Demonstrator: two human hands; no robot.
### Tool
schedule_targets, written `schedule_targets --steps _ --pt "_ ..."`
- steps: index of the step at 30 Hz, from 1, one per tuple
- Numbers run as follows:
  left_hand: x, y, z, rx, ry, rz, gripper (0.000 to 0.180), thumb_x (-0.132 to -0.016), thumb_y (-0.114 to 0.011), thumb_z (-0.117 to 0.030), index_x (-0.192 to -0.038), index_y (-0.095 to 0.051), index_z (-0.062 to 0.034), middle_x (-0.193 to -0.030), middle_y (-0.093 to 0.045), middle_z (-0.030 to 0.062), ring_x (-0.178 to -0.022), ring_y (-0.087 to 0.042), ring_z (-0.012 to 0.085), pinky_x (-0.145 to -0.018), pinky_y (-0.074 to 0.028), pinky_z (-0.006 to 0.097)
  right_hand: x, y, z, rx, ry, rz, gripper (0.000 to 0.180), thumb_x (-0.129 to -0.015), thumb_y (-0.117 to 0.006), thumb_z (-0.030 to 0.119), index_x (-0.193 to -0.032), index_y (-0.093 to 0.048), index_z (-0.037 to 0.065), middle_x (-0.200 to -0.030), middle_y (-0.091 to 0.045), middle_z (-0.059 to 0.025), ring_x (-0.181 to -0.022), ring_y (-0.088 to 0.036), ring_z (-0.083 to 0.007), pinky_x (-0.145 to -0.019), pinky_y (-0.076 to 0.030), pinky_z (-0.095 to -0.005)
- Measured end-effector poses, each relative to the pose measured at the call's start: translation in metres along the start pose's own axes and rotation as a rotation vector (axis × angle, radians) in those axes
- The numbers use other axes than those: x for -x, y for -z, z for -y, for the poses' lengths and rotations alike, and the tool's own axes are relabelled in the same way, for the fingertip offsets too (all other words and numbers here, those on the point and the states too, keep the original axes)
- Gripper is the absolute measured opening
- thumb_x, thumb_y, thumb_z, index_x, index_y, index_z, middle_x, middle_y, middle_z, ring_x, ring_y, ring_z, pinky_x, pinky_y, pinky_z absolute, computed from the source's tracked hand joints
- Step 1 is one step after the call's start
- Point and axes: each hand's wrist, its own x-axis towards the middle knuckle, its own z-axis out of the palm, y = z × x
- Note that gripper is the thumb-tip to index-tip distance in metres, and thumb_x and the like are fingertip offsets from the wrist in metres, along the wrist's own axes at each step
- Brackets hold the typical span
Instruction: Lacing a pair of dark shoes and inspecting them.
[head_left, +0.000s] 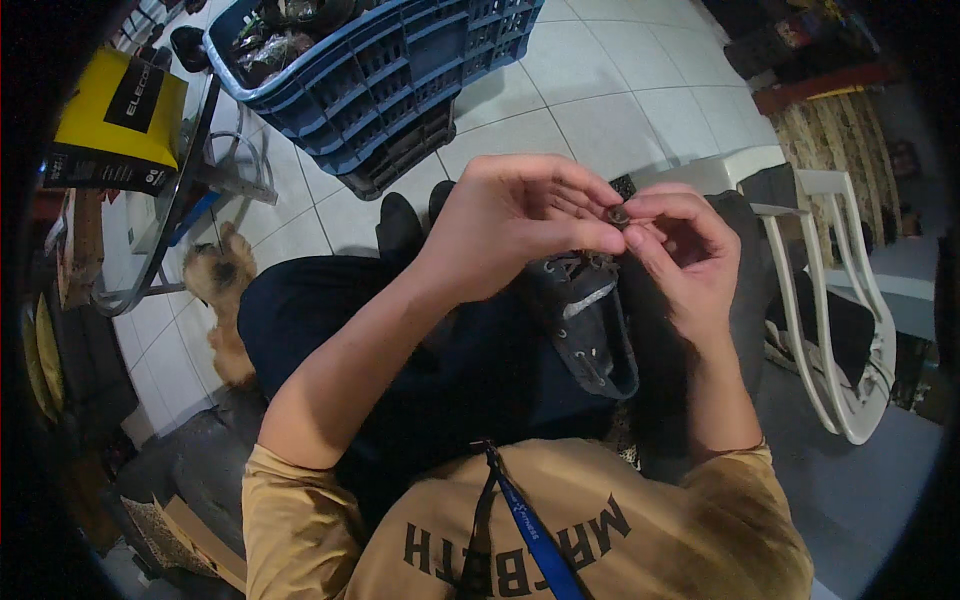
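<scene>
In front of me, both hands meet over my lap at a small dark round piece [618, 216], too small to name for certain. My left hand [530, 215] is closed, pinching it between thumb and fingertips. From the other side my right hand [688, 235] grips it with thumb and forefinger. A dark lace-up shoe [590, 335] with light eyelets and a pale band rests on my right thigh, just under the hands. Its upper end is partly hidden by my fingers.
Stacked blue crates [400, 75] filled with dark items stand ahead on the tiled floor. A brown furry dog [228, 300] lies at my left. Beyond it, a yellow-and-black bag [115, 120] sits on a glass-topped table. A white plastic chair [850, 330] is at my right.
</scene>
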Motion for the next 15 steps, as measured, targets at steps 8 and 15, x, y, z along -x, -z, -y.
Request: schedule_targets --steps 8,15 --pt "0.002 0.005 -0.001 -0.006 0.04 0.0 0.017 -0.091 -0.08 -0.002 -0.108 -0.079 0.0017 -0.102 -0.078 0.0085 -0.093 -0.072 0.0105 -0.084 -0.057 0.024 0.001 -0.004 0.0 -0.022 -0.024 -0.023 0.023 -0.086 -0.079 -0.01 -0.108 -0.075 -0.004 -0.109 -0.071 -0.0121 -0.097 -0.069 -0.0147 -0.086 -0.057 -0.0268" --pt "0.006 -0.003 0.007 -0.121 -0.105 -0.05 0.018 -0.095 -0.076 -0.004 -0.111 -0.077 0.004 -0.107 -0.076 0.0082 -0.094 -0.069 0.0096 -0.083 -0.056 0.024 0.001 0.0 -0.009 0.219 0.168 -0.024 0.023 -0.086 -0.081 -0.007 -0.108 -0.075 -0.003 -0.104 -0.072 -0.0088 -0.095 -0.069 -0.0137 -0.084 -0.057 -0.0271"
